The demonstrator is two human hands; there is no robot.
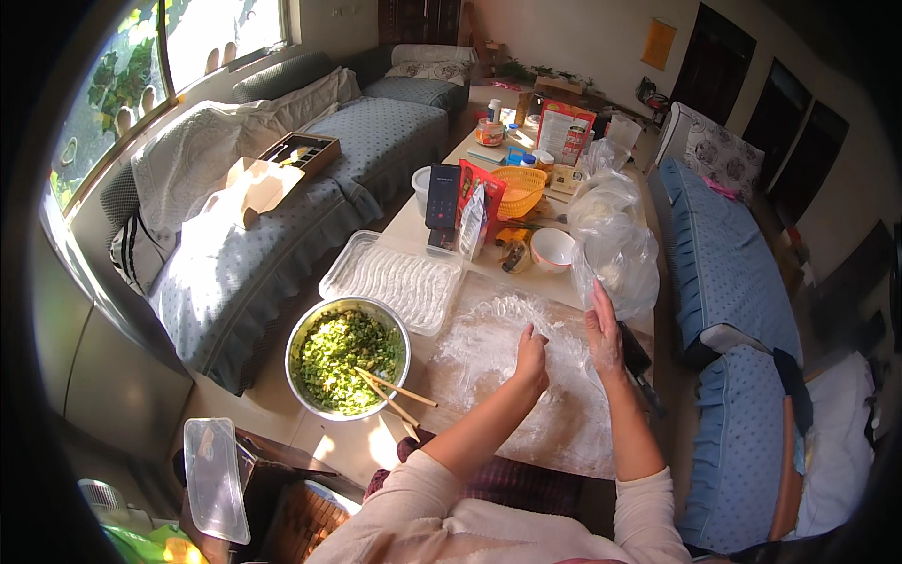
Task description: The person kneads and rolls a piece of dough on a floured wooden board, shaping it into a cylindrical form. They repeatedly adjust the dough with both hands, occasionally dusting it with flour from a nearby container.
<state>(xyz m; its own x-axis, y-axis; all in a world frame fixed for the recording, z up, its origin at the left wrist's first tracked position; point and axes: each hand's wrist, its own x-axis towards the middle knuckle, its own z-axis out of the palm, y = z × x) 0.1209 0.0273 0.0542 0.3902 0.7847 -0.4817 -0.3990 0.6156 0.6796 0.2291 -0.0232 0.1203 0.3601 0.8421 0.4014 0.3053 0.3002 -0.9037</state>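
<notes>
My left hand point(532, 361) is above a flour-dusted wooden board point(486, 416), its fingers curled in. The inside of that hand is hidden, so I cannot tell if anything is in it. To its right, my right hand point(604, 335) is raised with flat fingers and palm facing left, holding nothing. Loose white flour point(486, 345) is spread over the board under both hands. Beside the board, a steel bowl point(290, 377) holds chopped green filling point(342, 363) with a pair of wooden chopsticks point(394, 395) resting in it. A ridged plastic tray point(394, 275) dusted white lies behind the bowl.
A dark-bladed tool point(634, 349) lies right of the board. Beyond stand a phone point(442, 197), a red packet point(486, 187), a white bowl point(553, 250), a yellow basket point(521, 194) and filled plastic bags point(613, 247). Sofas point(282, 240) flank the table. A clear lid point(215, 479) is lower left.
</notes>
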